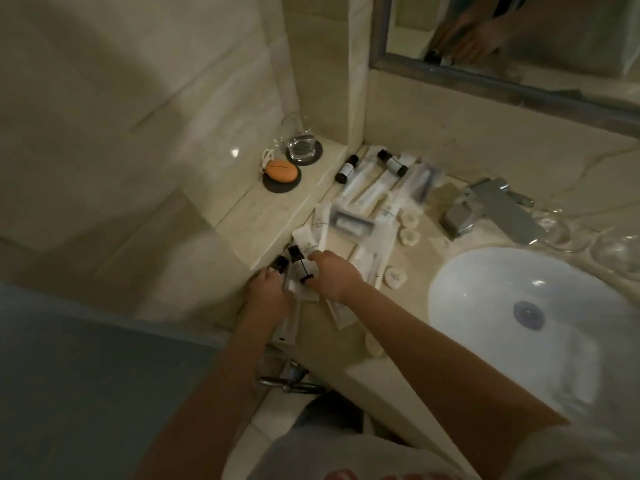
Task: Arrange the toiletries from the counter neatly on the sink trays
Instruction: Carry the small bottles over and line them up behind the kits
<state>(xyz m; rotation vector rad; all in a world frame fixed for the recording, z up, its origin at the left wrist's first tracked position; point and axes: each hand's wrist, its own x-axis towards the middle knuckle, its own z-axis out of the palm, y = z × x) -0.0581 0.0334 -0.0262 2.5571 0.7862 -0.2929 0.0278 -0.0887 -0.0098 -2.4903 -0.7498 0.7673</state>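
Left hand (268, 294): at the counter's left front corner, fingers curled forward, apparently round the left bottle (280, 264), though blur makes the grip hard to confirm.
Right hand (334, 277): just beside the left hand, thumb and fingers pinching the right bottle (300, 270) from its right side.
Held bottles: small, pale, black-capped, caps pointing away from the person, side by side and near touching, above a clear packet (289, 327) that lies along the counter edge.
Counter (433, 206): pale marble, left of the basin (519, 306).
Back bottles: two more black-capped ones lie flat near the wall, one at the left (347, 169), one further right (392, 163), apart from each other.
Tubes: white tubes (375, 190) lie slanted between the back bottles and the hands, some overlapping.
Packets: long white and clear sachets (375, 251) spread right of the tubes, one reaching toward the right hand.
Soaps: four round pale discs; two (409, 226) sit near the tap, one (396, 277) by the basin rim, one (374, 342) at the front edge.
Tap (485, 206): chrome, behind the basin.
Ledge (249, 202): raised step left of the counter, carrying a tumbler (301, 143) with water on a dark coaster and an orange oval (280, 173) on a dark dish.
Glasses (616, 254): clear, right of the tap.
Mirror (519, 46): above the wall, reflecting blurred hands.
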